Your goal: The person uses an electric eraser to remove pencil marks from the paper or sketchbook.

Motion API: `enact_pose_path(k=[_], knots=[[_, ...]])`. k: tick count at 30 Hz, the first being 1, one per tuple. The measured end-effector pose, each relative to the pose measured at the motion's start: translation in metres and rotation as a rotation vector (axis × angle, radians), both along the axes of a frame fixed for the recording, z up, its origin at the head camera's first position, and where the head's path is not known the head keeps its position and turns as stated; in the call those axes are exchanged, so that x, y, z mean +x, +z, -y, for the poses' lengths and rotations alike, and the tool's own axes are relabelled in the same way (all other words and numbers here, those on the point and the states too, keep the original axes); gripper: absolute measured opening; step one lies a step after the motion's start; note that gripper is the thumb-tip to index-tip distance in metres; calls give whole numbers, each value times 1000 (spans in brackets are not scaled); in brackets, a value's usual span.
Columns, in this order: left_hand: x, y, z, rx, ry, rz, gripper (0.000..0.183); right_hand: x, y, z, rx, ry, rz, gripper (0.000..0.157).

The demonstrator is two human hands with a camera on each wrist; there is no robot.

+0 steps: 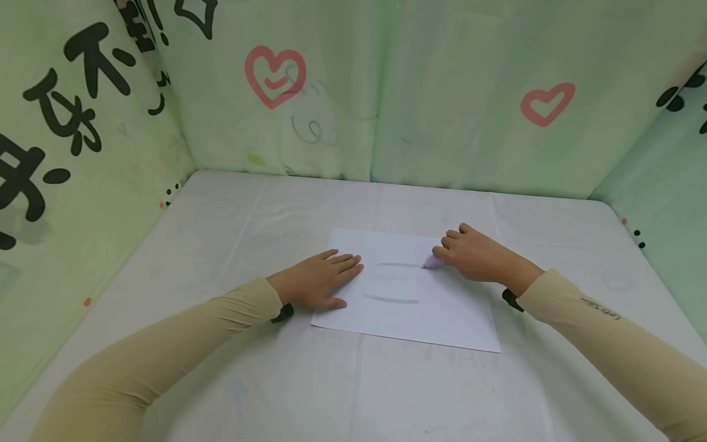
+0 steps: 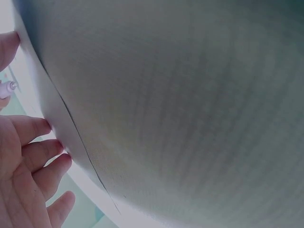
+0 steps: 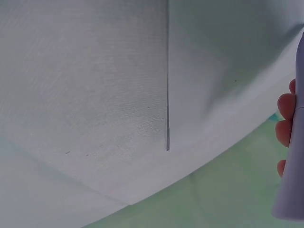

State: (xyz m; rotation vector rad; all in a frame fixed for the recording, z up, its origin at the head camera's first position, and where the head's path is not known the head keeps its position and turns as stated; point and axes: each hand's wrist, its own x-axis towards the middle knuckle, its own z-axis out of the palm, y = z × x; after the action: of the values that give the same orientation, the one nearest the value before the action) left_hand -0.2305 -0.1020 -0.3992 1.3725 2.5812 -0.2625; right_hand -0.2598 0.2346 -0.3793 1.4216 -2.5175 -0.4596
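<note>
A white sheet of paper (image 1: 442,328) lies on the table. My left hand (image 1: 321,281) rests on its left side with the fingers extended; in the left wrist view the fingertips (image 2: 58,146) touch the sheet. My right hand (image 1: 479,255) grips a thick, pale purple pen (image 1: 433,263) above the upper right part of the paper, its narrow tip pointing left and down. That pen (image 3: 293,171) shows large at the right edge of the right wrist view, fingertips wrapped behind it. Two faint grey strokes run across the paper, an upper stroke (image 1: 399,264) ending near the tip and a lower stroke (image 1: 391,300).
A white cloth covers the table (image 1: 265,368), with faint creases. Green curtains (image 1: 442,123) printed with hearts and black characters enclose its back and sides. A dark band (image 1: 512,299) circles the right wrist, another (image 1: 283,313) the left.
</note>
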Motion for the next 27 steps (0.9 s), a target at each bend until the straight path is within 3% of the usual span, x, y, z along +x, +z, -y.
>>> enact_pose_path(k=[27], knots=[[-2, -2, 0, -15, 1, -1, 75, -3, 3, 6, -7, 21, -5, 17]])
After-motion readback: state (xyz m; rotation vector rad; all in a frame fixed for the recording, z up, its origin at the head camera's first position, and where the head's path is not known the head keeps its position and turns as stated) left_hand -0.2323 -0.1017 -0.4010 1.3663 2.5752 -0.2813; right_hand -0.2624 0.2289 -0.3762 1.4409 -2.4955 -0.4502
